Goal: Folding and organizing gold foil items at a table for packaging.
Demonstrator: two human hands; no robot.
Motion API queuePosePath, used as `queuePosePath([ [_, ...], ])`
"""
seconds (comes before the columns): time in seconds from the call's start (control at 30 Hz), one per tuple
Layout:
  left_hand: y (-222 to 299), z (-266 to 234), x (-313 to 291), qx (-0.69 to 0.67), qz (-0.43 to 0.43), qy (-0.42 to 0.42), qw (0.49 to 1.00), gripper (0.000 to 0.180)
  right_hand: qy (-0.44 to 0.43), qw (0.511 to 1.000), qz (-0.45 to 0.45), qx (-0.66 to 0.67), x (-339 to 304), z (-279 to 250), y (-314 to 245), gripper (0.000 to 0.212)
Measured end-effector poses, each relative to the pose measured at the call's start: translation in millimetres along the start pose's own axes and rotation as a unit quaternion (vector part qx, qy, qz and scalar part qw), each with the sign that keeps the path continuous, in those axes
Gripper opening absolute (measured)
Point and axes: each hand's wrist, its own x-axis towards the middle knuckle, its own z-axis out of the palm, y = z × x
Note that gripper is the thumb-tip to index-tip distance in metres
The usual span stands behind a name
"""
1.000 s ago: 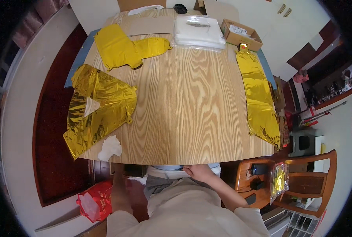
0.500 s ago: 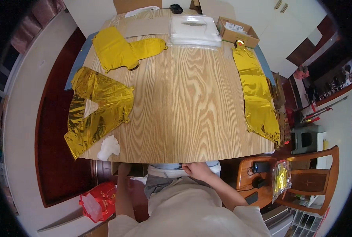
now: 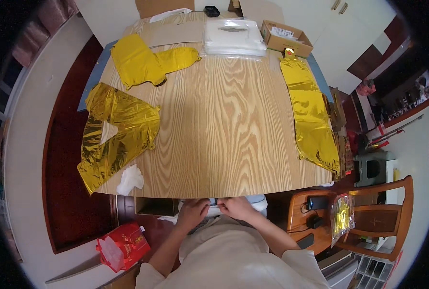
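Red bag (image 3: 133,244) and brown wooden chair (image 3: 385,224).

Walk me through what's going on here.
A person has the left hand and right hand close together at the near edge of the table; whether they hold anything can't be made out. A gold foil lies along the right side, and two more foils at the left. A clear-wrapped stack and an open box sit at the far side.
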Motion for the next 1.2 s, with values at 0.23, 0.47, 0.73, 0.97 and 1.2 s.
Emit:
queuePosePath([
  [0.23,1.1,13.6,9.2,-0.024,0.018,-0.027,0.999,0.012,-0.019,0.999,0.006,0.038,-1.7,-3.0,1.3,0.015],
  [0.47,7.1,10.3,13.2,-0.037,0.026,-0.031,0.998,0.01,-0.007,0.998,0.01,0.057,-3.5,0.1,4.0,0.015],
  [0.73,4.5,18.4,12.6,-0.028,0.051,-0.013,0.998,0.015,-0.052,0.993,0.046,0.092,-1.2,-10.8,-4.9,0.017],
  [0.97,5.3,19.8,9.7,-0.019,0.037,-0.004,0.999,0.019,-0.016,0.996,0.02,0.082,-4.6,-14.5,-2.1,0.012],
  [1.2,9.0,15.7,12.2,-0.008,0.063,0.011,0.998,0.02,0.027,0.999,-0.015,0.029,-7.7,-2.4,4.6,0.011],
])
